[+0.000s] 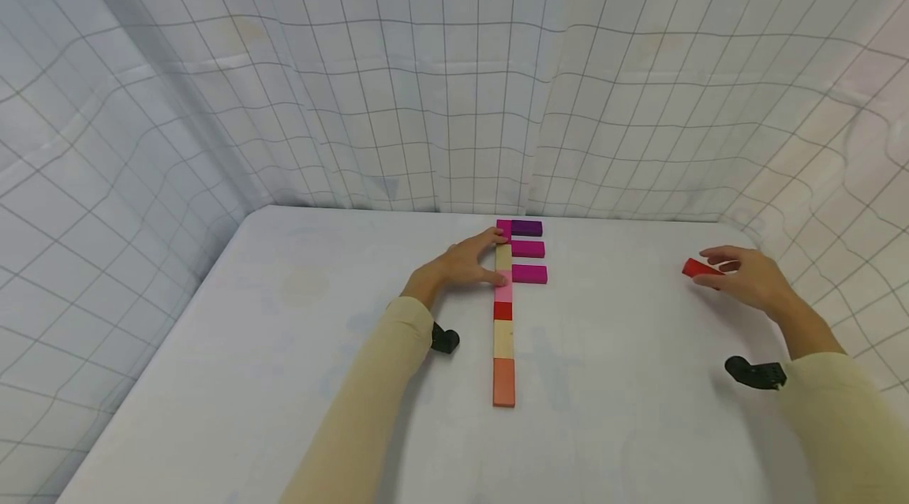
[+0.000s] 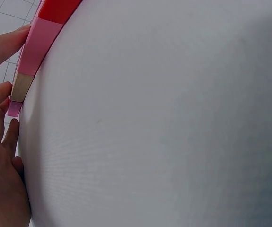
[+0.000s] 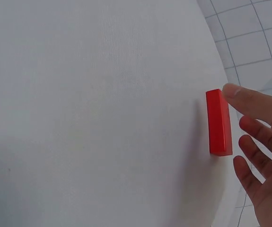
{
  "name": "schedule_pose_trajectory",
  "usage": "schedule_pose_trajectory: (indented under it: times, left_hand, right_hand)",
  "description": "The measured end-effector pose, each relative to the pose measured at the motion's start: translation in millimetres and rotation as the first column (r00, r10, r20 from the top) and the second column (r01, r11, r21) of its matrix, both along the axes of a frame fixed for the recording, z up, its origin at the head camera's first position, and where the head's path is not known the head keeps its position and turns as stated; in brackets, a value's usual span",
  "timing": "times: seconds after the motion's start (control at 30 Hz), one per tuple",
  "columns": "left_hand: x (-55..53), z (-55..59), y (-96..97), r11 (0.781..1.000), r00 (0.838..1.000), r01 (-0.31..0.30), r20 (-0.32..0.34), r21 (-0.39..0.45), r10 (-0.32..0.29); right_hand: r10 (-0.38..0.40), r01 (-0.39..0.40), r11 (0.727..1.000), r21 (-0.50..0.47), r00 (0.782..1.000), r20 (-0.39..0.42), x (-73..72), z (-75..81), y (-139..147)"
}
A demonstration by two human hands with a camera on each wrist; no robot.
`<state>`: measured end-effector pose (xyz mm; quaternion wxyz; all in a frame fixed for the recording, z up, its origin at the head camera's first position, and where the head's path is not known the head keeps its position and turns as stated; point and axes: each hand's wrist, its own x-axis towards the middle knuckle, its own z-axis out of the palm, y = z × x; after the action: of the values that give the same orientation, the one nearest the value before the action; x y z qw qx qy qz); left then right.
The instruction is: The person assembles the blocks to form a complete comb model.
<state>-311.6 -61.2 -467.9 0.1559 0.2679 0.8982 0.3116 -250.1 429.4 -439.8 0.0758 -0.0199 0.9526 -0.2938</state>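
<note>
A column of flat coloured blocks lies end to end in the head view. My left hand (image 1: 465,259) reaches over its far part, thumb at the pink block (image 1: 503,294) and fingertips at the magenta end block (image 1: 504,225). Between thumb and fingers shows a cream block (image 1: 503,257). Nearer me follow a red block (image 1: 503,311), another cream block (image 1: 503,339) and an orange block (image 1: 504,382). Far right, my right hand (image 1: 751,277) is beside a loose red block (image 3: 217,123). Its thumb overlaps the block's end in the right wrist view; its other fingers stand apart, loosely bent.
A purple block (image 1: 527,228) and two magenta blocks (image 1: 529,249) stick out to the right from the column's far part. The white table (image 1: 284,362) meets a white grid-patterned curtain (image 1: 398,94) at the back and sides. Black wrist mounts (image 1: 754,373) hang below both sleeves.
</note>
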Motion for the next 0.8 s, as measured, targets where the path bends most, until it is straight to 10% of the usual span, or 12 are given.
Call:
schedule_pose_trajectory:
  times: [0.8]
  left_hand:
    - [-0.5,-0.2,-1.1,1.000,1.000,0.012,-0.016,-0.002,-0.012]
  right_hand:
    - [-0.095,0.097,0.995,-0.025,0.994,0.049,2.6,-24.2,11.0]
